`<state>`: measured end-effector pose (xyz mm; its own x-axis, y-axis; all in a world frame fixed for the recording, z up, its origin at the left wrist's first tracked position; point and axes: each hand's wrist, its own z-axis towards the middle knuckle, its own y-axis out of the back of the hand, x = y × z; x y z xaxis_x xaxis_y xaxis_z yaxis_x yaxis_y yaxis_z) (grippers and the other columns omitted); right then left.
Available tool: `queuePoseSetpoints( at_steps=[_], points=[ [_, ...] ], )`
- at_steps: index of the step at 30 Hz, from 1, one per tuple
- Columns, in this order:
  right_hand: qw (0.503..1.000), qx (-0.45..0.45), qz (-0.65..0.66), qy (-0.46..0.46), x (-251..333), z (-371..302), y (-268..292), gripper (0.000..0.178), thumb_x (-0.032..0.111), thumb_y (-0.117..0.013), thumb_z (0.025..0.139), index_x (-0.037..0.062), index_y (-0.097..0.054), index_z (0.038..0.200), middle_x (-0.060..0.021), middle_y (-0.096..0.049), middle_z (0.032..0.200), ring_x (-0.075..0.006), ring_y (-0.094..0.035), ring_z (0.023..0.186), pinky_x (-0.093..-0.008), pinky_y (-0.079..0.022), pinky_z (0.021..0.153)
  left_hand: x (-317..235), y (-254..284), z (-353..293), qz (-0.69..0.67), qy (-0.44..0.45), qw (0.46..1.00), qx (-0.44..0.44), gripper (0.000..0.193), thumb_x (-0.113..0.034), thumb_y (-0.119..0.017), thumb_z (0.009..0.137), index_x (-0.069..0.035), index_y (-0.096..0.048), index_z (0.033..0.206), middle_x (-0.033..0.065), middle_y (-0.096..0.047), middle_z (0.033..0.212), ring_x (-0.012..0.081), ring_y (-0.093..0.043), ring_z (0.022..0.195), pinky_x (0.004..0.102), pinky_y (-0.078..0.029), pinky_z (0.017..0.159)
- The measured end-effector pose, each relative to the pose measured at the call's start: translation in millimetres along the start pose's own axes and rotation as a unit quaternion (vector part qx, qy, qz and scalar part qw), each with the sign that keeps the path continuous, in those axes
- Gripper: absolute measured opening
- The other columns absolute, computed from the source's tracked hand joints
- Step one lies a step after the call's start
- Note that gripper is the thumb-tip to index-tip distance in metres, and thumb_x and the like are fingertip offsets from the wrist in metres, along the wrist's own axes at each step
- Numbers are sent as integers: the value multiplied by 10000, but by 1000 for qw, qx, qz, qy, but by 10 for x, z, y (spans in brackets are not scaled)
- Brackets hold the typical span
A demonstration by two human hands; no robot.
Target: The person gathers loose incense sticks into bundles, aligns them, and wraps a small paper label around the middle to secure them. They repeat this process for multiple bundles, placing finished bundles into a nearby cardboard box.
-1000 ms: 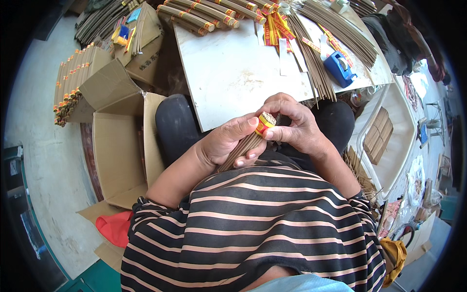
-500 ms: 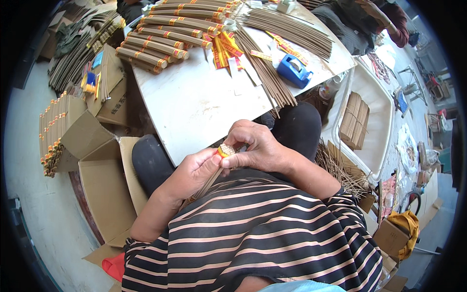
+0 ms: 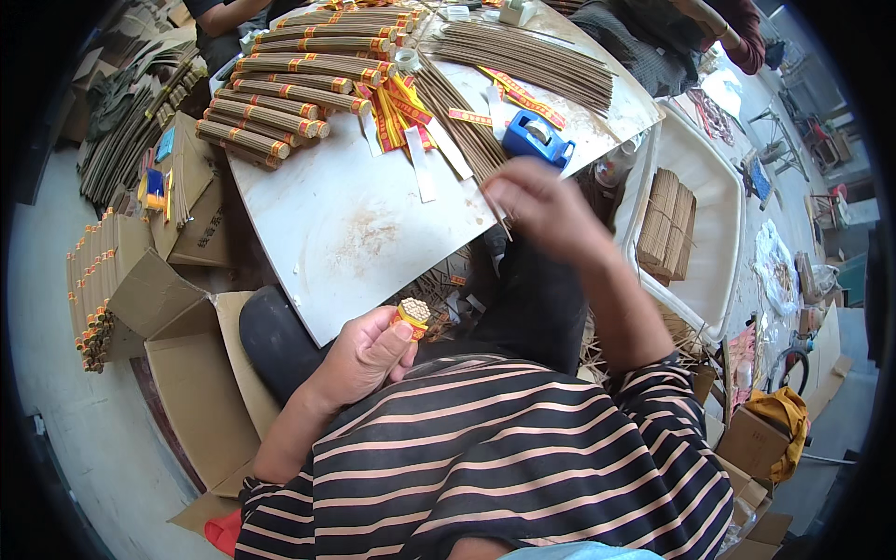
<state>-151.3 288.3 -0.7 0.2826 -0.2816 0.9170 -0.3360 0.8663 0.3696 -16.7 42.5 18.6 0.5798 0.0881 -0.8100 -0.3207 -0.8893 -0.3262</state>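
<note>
Stick bundle (image 3: 413,314) near stained white table (image 3: 303,247), grey floor (image 3: 107,443) leftward

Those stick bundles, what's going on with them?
The person's left hand holds a bundle of thin sticks with a red-and-yellow band near its end. The right hand is blurred near the loose sticks on the white table; I can't tell whether it holds one. More banded bundles lie on the table, left of a blue tape dispenser.

A yellow cloth (image 3: 791,411) lies against a brown carton (image 3: 749,446)
</note>
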Motion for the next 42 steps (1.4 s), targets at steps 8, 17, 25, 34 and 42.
queuePoseSetpoints(
  at_steps=[8,17,25,34,42],
  points=[
    [918,33,-241,-313,-775,749,1082,343,233,-645,715,33,-639,993,-117,-639,822,-192,-609,781,-314,-503,662,-10,7,82,17,10,1000,4,364,-394,-492,916,-31,-517,933,-18,-514,729,32,-446,608,148,-382,562],
    [917,40,-66,-392,-849,783,1086,253,195,-658,776,37,-584,960,-49,-573,863,-138,-549,775,-316,-505,670,-5,57,86,17,14,1000,3,381,-409,-491,913,-30,-523,945,-19,-521,738,31,-450,616,148,-384,569],
    [912,-88,229,-330,-946,393,1047,135,64,-628,780,-29,-583,866,-86,-581,821,-160,-575,739,-272,-522,727,20,65,78,10,8,1000,12,369,-403,-485,917,-36,-520,917,-19,-521,727,31,-451,610,147,-385,565],
    [901,-170,275,-288,-1193,268,909,98,30,-612,745,-50,-570,782,-99,-571,816,-183,-583,743,-279,-518,761,41,86,41,23,-3,1000,13,369,-401,-480,920,-33,-518,921,-16,-521,729,32,-453,610,151,-388,566],
    [921,-177,193,-288,-1346,279,786,99,77,-604,723,-19,-586,738,-71,-574,699,-137,-550,655,-241,-450,607,21,67,71,2,3,1000,11,352,-375,-479,927,-25,-515,923,-9,-518,728,33,-452,607,150,-383,558]
  ],
)
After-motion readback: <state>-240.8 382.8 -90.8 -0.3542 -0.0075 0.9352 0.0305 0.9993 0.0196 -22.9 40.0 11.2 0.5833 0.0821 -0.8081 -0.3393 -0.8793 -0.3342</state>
